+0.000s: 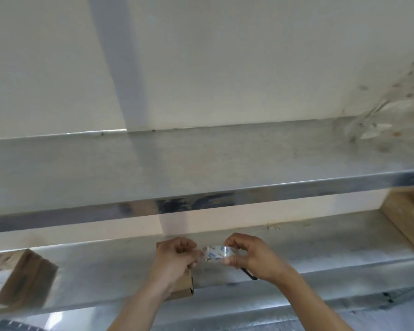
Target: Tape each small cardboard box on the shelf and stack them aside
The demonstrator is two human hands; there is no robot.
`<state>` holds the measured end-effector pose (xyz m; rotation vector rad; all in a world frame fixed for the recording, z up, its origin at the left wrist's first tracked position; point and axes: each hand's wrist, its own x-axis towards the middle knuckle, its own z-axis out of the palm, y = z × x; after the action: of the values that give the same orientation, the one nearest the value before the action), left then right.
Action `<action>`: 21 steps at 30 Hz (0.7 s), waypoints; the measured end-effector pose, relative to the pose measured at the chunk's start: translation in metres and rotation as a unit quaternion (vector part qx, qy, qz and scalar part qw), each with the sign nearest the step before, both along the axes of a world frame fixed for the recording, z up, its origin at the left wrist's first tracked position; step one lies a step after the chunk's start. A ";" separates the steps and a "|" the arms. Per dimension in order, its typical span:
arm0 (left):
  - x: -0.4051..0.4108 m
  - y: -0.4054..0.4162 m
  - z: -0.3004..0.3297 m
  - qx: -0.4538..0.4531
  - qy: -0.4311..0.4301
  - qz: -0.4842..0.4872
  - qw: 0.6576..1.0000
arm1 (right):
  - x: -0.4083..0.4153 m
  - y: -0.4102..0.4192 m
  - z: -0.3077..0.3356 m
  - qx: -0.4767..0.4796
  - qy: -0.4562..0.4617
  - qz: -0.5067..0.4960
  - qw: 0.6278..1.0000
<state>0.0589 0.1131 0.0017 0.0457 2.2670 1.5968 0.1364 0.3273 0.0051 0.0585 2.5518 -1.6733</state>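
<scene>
upper shelf (201, 199) overhead, boxes (22, 275) flanking

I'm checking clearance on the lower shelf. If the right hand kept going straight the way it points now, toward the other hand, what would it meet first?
The right hand already grips the tape roll, so next in line are the left hand fingers pinching at the roll's edge. The small cardboard box sits beneath; depth is unclear.

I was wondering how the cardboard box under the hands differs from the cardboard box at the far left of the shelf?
The box under the hands lies at mid-shelf, mostly hidden by the left hand; the far-left box sits apart, untouched and in plain sight. The far-left box shows a pale label or tape on its top; no such patch shows on the other's visible corner. Both are brown cardboard on the lower metal shelf.
</scene>
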 end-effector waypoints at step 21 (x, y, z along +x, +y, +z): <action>0.003 -0.002 -0.018 -0.322 0.163 -0.110 0.926 | -0.009 -0.008 0.006 0.092 0.006 0.050 0.994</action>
<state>0.0623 0.1111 -0.0166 0.4033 2.8117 0.7139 0.1276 0.3191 0.0116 -0.0656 2.6634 -1.4045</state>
